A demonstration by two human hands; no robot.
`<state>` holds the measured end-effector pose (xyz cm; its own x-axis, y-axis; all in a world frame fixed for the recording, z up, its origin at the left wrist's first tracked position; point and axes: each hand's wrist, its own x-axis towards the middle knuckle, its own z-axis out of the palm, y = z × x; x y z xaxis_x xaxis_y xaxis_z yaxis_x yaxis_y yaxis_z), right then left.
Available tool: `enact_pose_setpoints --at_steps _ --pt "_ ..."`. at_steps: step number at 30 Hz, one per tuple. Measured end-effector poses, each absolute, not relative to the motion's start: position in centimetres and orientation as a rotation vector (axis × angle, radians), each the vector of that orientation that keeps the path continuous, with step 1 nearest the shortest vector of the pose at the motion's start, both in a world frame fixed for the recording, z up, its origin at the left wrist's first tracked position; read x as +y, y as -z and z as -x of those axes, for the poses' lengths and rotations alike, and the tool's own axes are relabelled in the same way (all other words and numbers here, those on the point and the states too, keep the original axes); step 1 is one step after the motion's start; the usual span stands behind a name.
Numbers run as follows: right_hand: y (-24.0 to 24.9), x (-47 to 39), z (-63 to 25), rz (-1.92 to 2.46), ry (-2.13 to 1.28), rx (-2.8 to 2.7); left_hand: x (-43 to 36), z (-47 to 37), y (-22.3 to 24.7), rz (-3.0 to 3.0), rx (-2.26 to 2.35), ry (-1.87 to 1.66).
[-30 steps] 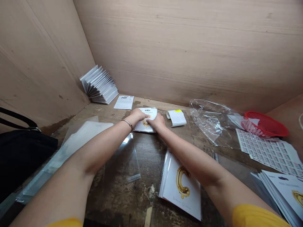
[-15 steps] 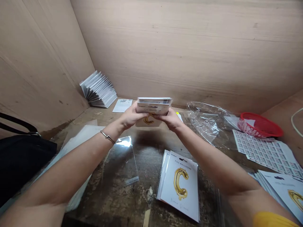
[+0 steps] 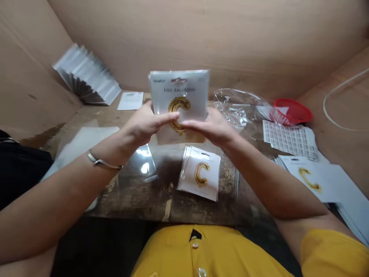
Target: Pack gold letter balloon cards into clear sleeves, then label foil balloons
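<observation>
Pale brown wooden walls (image 3: 245, 38) on three sides; worn dark table (image 3: 193, 212); shadow beneath.

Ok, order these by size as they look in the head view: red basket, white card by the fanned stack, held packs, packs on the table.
1. Held packs
2. Packs on the table
3. Red basket
4. White card

The packets (image 3: 180, 102) look white with a golden C (image 3: 172, 107), the basket (image 3: 301, 111) red, the shirt (image 3: 221, 250) mustard yellow.
</observation>
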<state>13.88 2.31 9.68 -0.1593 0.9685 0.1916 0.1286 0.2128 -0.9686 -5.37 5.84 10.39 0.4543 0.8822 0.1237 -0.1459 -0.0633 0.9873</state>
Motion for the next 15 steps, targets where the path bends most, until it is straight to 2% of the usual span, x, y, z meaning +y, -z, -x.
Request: enact_pose_setpoints --at_steps 3,7,12,15 --pt "-11.4 -5.2 -15.3 1.211 -1.093 -1.324 1.1 3.4 -11.9 -1.354 0.644 -0.819" --pt "-7.4 -12.3 -16.6 1.395 -1.137 -0.976 -3.1 0.8 -8.6 -1.494 0.795 -0.667" --pt "-0.8 -12.9 -17.3 1.567 -1.193 -0.856 -4.4 -0.2 -3.5 -1.884 1.359 -0.473" --pt "0.9 -12.3 -17.5 1.614 -1.24 -0.879 -4.3 -0.5 -2.4 -1.838 1.473 -0.473"
